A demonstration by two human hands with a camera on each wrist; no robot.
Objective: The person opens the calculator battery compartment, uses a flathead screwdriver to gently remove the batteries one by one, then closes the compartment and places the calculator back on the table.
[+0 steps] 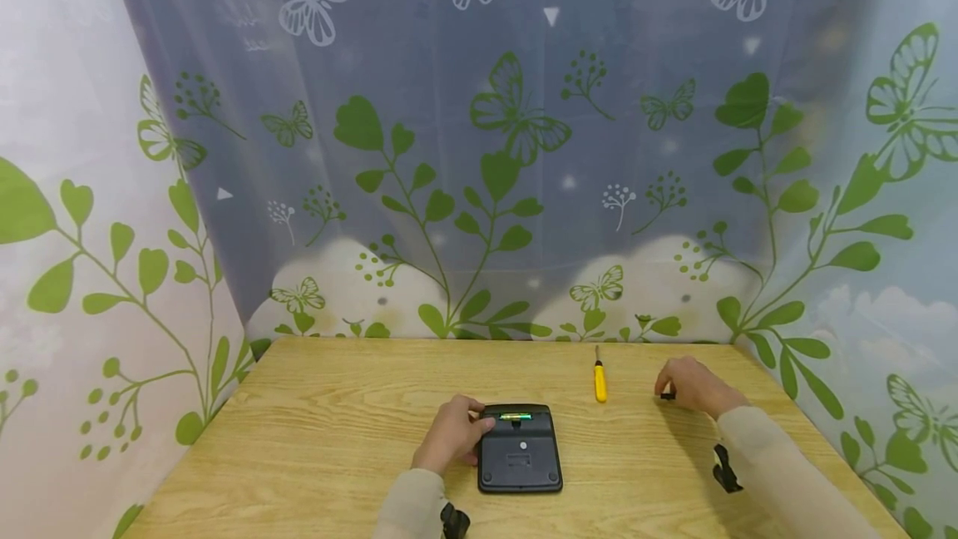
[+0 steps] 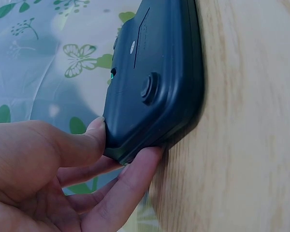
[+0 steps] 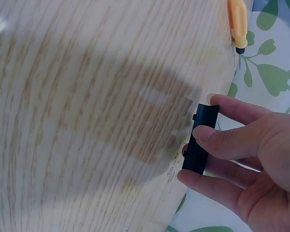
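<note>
Pinching black cover in my right hand; device lies well left, left edge gripped by my left hand.

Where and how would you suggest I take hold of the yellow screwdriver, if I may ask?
I'd grip the yellow screwdriver by its thick handle, coming down from above on the near side: it lies on the table with that handle nearest and its thin shaft pointing at the patterned backdrop.
</note>
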